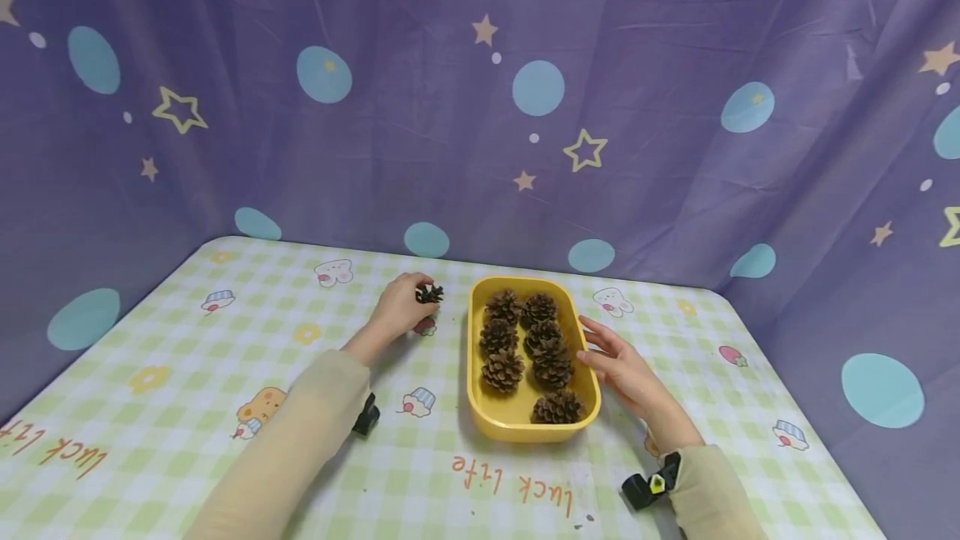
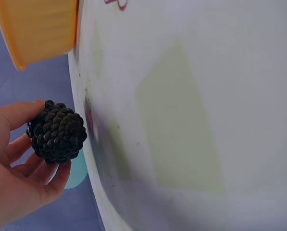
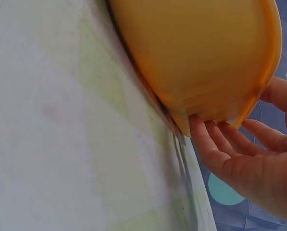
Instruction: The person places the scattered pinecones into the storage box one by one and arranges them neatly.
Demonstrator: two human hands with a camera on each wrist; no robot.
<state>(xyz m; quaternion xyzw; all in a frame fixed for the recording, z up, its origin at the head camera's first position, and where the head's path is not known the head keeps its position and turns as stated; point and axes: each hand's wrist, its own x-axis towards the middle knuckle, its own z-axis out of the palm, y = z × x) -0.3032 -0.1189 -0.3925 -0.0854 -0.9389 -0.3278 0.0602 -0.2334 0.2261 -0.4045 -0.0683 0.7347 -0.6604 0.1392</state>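
Note:
My left hand pinches a dark brown pine cone between thumb and fingertips, to the left of a yellow plastic box. In the head view that cone shows only partly past the fingers. Several more pine cones sit inside the box, mostly in two columns, with one in the near right corner. Against the box's right side rests my right hand, its fingers loosely extended. The right wrist view shows its fingertips on the outer wall and the thumb by the rim.
A checked tablecloth with printed cartoons and lettering covers the table. Small dark crumbs lie near its front. A purple curtain with stars and blue dots hangs behind the table and at its sides.

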